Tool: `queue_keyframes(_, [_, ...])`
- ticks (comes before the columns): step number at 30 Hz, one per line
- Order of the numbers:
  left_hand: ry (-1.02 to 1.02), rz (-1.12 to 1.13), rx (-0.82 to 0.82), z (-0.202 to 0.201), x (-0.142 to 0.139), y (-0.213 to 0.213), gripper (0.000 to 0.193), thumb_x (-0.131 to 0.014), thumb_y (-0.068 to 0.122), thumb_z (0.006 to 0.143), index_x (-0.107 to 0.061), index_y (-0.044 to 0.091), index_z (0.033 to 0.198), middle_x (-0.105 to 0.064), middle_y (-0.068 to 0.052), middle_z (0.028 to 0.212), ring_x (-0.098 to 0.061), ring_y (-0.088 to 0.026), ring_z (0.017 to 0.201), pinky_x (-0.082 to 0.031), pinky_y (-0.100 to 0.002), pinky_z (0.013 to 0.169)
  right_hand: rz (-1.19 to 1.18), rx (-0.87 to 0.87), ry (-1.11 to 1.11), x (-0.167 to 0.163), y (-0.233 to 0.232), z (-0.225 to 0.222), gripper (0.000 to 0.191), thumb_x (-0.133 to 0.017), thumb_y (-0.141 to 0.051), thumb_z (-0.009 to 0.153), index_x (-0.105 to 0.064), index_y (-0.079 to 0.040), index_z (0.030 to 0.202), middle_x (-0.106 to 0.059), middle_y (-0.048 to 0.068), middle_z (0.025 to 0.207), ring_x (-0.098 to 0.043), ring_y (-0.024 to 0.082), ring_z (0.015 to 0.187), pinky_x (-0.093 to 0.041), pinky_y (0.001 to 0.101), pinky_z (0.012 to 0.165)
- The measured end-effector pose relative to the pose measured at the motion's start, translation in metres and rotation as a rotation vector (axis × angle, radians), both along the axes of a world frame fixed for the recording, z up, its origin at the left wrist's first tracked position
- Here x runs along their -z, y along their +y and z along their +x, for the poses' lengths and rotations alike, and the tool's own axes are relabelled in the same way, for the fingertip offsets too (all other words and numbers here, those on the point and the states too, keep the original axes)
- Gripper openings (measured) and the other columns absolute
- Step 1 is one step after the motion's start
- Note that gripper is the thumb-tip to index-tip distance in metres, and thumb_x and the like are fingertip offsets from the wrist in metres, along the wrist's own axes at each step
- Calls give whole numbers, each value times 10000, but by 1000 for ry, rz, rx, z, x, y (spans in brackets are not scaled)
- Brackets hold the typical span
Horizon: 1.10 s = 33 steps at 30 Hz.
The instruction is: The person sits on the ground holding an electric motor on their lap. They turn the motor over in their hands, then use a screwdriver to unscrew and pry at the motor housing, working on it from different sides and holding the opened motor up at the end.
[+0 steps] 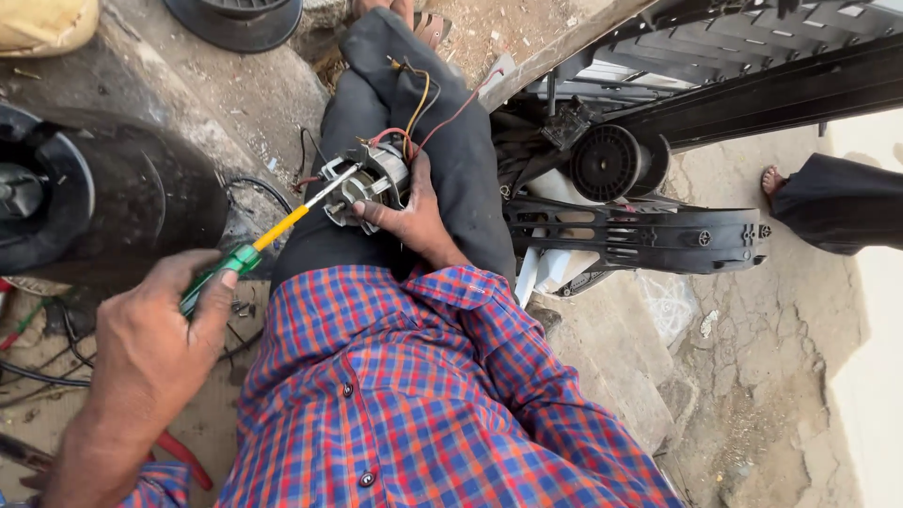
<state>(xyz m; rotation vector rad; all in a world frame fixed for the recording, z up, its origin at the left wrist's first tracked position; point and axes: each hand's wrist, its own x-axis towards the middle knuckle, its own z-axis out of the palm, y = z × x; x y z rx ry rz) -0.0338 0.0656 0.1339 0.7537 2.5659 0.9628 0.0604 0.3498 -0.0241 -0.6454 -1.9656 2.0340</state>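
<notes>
The fingers of the right hand (414,221) are curled against the side of a small electric motor (365,183), with the thumb pressed on its front face, so that the motor is held steady on the person's lap, against the dark trousers (470,160). The fingers of the left hand (155,348) are closed around the green handle of a screwdriver (273,229), whose yellow neck and bare metal shaft reach up to the motor's face.

The motor is seen as a pale metal frame with a round silvery centre and dark windings behind it. Red, yellow and black wires (419,113) rise from its top and trail over the trousers.

The screwdriver's tip is lost against the metal of the motor, so what it meets cannot be made out. The far side of the motor is hidden by the right hand. A black fan housing (94,198) at the left is cut off by the picture edge, and a black plastic grille frame (649,235) lies to the right, partly behind the leg. A checked shirt (423,395) covers the lower view.
</notes>
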Motion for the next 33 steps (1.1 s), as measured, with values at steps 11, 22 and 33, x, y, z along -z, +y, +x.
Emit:
queue_keyframes(11, [436, 48, 395, -35, -12, -5, 339, -737, 171, 874, -719, 41, 1186, -656, -105, 918, -624, -254, 783, -534, -403, 721, -22, -8, 19, -16, -4, -7, 1063, -943, -298, 722, -313, 10, 1520, -553, 165, 1410, -536, 282, 1367, -416, 410, 1207])
queue_keyframes(22, [336, -302, 447, -42, 14, -2, 378, -718, 228, 875, -741, 130, 1239, -680, -27, 855, -630, -188, 653, -496, -318, 596, -23, -54, -34, -20, -4, -7, 1064, -932, -298, 736, -297, -2, 1537, -541, 168, 1417, -538, 260, 1361, -424, 401, 1208])
queue_keyframes(33, [-671, -112, -233, -50, 12, 18, 236, -720, 166, 989, -728, 79, 1209, -716, -84, 799, -576, -176, 579, -441, -326, 469, 77, -71, 9, -12, -1, -3, 1097, -955, -283, 711, -291, 4, 1536, -532, 169, 1420, -525, 272, 1370, -411, 395, 1212])
